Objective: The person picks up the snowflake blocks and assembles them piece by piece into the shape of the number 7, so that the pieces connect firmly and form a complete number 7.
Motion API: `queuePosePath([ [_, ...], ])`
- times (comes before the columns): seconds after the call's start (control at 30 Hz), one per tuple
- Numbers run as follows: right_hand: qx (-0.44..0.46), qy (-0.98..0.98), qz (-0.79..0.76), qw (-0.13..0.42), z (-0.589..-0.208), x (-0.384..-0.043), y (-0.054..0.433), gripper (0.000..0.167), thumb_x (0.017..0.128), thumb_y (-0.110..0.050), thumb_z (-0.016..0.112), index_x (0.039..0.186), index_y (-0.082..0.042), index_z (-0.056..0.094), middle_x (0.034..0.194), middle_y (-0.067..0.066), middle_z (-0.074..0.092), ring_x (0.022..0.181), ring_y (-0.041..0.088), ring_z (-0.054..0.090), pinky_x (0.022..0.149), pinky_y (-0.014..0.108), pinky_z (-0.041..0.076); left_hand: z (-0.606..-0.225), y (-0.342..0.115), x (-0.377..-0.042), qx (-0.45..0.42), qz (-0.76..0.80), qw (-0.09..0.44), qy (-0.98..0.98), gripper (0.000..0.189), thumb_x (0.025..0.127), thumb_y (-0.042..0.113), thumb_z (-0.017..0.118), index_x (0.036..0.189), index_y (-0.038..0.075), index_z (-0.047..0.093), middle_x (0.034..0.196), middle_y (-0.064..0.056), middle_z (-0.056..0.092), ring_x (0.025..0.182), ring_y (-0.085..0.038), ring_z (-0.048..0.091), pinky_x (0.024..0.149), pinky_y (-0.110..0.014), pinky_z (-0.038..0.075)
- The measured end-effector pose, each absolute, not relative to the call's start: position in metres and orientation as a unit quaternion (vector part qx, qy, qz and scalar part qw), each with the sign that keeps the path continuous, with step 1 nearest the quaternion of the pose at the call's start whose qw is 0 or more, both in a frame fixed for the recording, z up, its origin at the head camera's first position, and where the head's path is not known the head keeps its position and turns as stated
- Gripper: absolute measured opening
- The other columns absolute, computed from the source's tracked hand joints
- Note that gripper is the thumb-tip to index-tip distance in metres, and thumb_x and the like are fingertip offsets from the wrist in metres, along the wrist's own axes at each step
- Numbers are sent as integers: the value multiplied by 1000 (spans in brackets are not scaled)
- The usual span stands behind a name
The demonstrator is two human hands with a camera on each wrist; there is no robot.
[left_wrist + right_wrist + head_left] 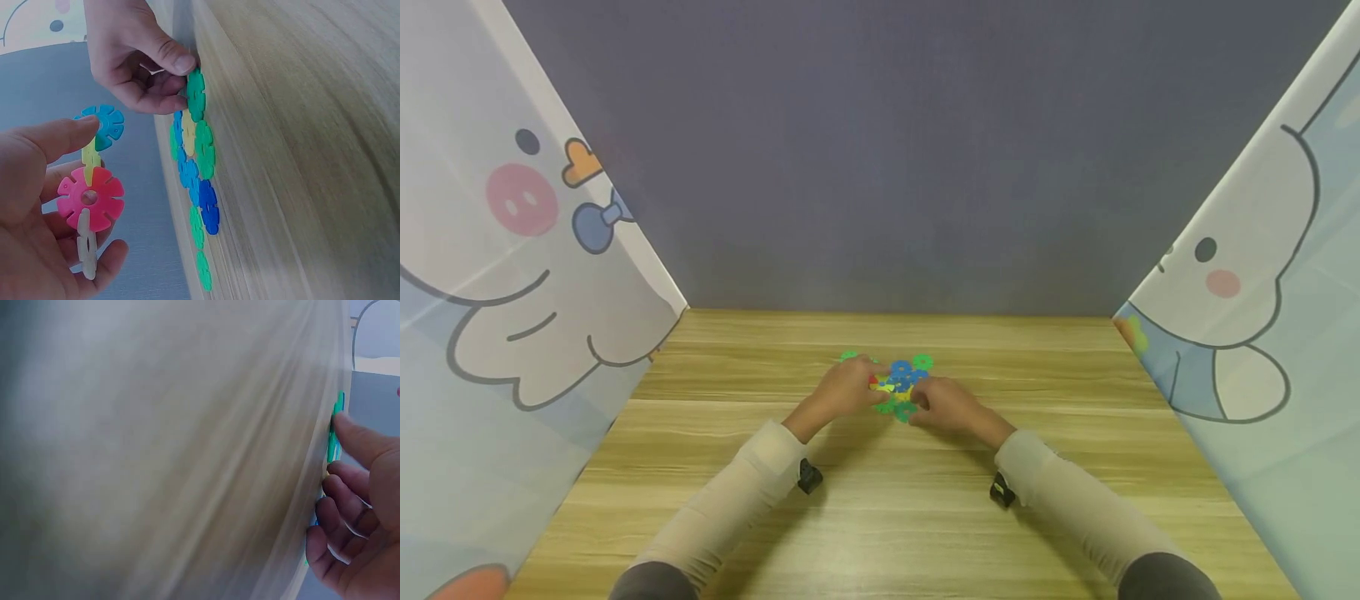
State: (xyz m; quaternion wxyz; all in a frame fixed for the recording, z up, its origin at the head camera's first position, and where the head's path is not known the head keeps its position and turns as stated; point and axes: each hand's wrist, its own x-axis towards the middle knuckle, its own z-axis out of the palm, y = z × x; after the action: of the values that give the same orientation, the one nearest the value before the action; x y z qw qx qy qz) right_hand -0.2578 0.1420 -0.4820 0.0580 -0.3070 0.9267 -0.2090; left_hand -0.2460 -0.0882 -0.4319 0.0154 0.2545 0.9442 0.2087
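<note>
In the left wrist view, my left hand (845,390) holds a joined piece of notched plastic snowflake discs: a blue disc (111,127), a yellow disc (90,155), a pinkish-red disc (103,187) and a white disc (92,253). Its thumb lies on the blue end, with fingers behind the piece. My right hand (951,406) has its thumb and curled fingers at the edge of a green snowflake disc (196,97) low at the tabletop. Beside it lie more discs, including a green one (205,150) and a dark blue one (210,209).
The wooden tabletop (880,517) runs up to a grey back panel (880,167). Cartoon-printed side panels stand at left (482,292) and right (1262,333). A green disc (922,362) and a blue disc (901,367) lie beyond my hands.
</note>
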Motion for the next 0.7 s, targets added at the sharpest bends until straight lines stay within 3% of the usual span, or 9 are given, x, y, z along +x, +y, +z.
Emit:
queuePosePath([
  [0.1, -312, 927, -200, 56, -483, -257, 142, 32, 85, -27, 82, 108, -6, 73, 80, -6, 61, 73, 7, 53, 67, 23, 50, -433, -88, -246, 255, 208, 15, 944, 47, 89, 27, 80, 131, 10, 69, 131, -10, 70, 113, -28, 66, 83, -43, 59],
  [0.2, -316, 927, -196, 59, -483, -257, 141, 32, 86, -25, 82, 109, -5, 73, 80, -6, 61, 74, 8, 54, 69, 24, 51, -433, -88, -245, 256, 209, 16, 943, 47, 90, 27, 80, 132, 9, 69, 133, -10, 69, 126, -33, 61, 91, -47, 59],
  [0.5, -310, 926, -198, 87, -480, -255, 139, 32, 89, -20, 79, 115, -3, 70, 81, -6, 58, 78, 9, 53, 74, 28, 53, -434, -89, -244, 263, 216, 14, 940, 46, 89, 24, 81, 130, 8, 70, 132, -12, 69, 119, -31, 64, 90, -48, 59],
  [0.7, -315, 927, -184, 83, -479, -255, 136, 38, 88, -20, 79, 122, -3, 70, 78, -6, 56, 74, 9, 51, 68, 26, 50, -430, -90, -243, 254, 212, 16, 944, 45, 88, 25, 81, 130, 11, 70, 133, -9, 70, 126, -32, 62, 95, -49, 58],
])
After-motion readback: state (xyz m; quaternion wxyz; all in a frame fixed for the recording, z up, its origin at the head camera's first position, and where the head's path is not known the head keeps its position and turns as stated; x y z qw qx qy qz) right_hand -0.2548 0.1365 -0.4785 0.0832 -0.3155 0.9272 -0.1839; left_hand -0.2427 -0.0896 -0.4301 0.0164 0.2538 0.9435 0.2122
